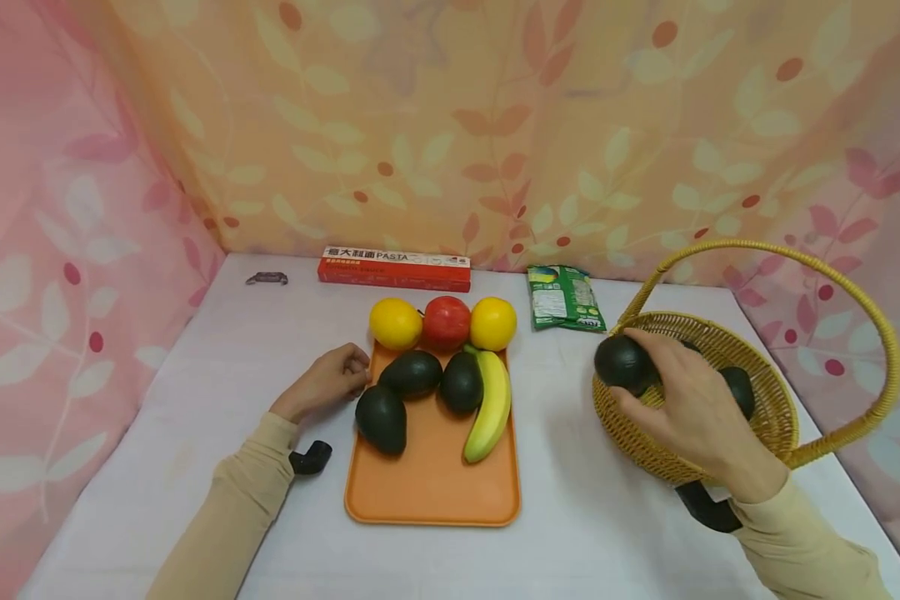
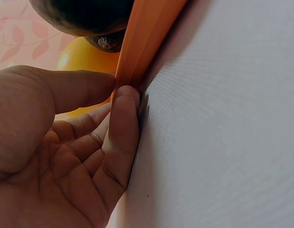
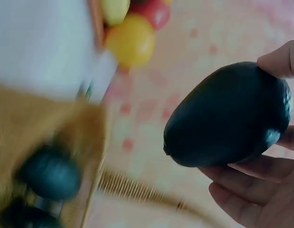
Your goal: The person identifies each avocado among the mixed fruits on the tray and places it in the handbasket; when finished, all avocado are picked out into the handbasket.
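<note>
Nearest, the bare end of the orange tray (image 1: pixel 432 498) lay on the white surface (image 1: pixel 570 533), w/ the banana (image 1: pixel 497 404) running near-to-far along its R side, stem far. Of 3 avocados there, the left avocado (image 1: pixel 381 419) had its long axis approx near-to-far, the middle avocado (image 1: pixel 411 373) approx L-R, the right avocado (image 1: pixel 461 383) approx near-to-far, touching the banana. L hand (image 1: pixel 328 382) pinched the tray's L rim btwn thumb & fingers. R hand (image 1: pixel 678 408) gripped the held avocado (image 1: pixel 621 364), thumb opp. fingers, over the L rim of the wicker basket (image 1: pixel 622 433); per R wrist cam, its long axis slanted out from the palm, nubbed end away from the hand. Other avocados (image 1: pixel 737 390) sat in the basket. At the tray's far edge, a red fruit (image 1: pixel 447 322) stood btwn 2 yellow fruits (image 1: pixel 395 324). Beyond: green packet (image 1: pixel 566 297), then pasta box (image 1: pixel 393 269), long axis L-R, & the floral curtain (image 1: pixel 420 125).
</note>
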{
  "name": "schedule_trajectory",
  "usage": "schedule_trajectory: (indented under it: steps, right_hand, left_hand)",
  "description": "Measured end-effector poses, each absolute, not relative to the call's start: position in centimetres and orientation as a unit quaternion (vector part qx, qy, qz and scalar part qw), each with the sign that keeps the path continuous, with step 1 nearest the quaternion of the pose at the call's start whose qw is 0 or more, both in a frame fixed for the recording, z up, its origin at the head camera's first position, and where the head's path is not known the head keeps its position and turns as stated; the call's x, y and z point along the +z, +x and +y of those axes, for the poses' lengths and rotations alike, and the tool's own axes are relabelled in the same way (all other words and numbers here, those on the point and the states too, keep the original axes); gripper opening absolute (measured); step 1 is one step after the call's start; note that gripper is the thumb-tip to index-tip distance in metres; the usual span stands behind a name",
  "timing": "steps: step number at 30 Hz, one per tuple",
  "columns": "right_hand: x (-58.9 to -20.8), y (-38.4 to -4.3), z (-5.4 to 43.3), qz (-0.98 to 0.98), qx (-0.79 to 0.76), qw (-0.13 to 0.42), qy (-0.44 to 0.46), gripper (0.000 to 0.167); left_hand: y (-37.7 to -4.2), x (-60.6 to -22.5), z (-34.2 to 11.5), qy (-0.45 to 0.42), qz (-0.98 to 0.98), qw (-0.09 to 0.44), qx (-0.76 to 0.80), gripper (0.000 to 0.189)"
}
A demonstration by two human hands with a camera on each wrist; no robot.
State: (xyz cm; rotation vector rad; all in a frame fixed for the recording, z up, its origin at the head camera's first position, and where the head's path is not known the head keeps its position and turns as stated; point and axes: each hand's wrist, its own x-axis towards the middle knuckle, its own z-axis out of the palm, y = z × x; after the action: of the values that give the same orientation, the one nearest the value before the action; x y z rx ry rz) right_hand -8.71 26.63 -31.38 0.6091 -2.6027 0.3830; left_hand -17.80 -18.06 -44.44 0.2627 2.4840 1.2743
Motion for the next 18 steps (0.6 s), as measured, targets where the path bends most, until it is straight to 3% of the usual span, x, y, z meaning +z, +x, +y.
schedule_trajectory:
  steps: [4,9,14,18]
  right_hand:
    - [-32.0,-8.8,29.9,-0.965,0.115,0.196,0.134,0.065]
    - [-33.1,-9.1,32.3,-0.988,0.088,0.108,0.063,0.065]
    - [-34.2,-9.6,33.4,-0.994,0.101,-0.012,0.042,0.067]
    - [-35.0,-9.8,33.5,-0.992,0.102,-0.06,0.05,0.064]
  left_hand:
    - [-17.8,-44.3,-18.2,0.094,0.875,0.163,0.445,0.025]
    - [-17.8,-44.3,-18.3,0.097,0.873,0.164,0.449,0.026]
    - [-17.9,-44.5,-18.2,0.097,0.874,0.165,0.446,0.027]
    - [-17.9,-44.7,-18.0,0.099,0.872,0.164,0.451,0.027]
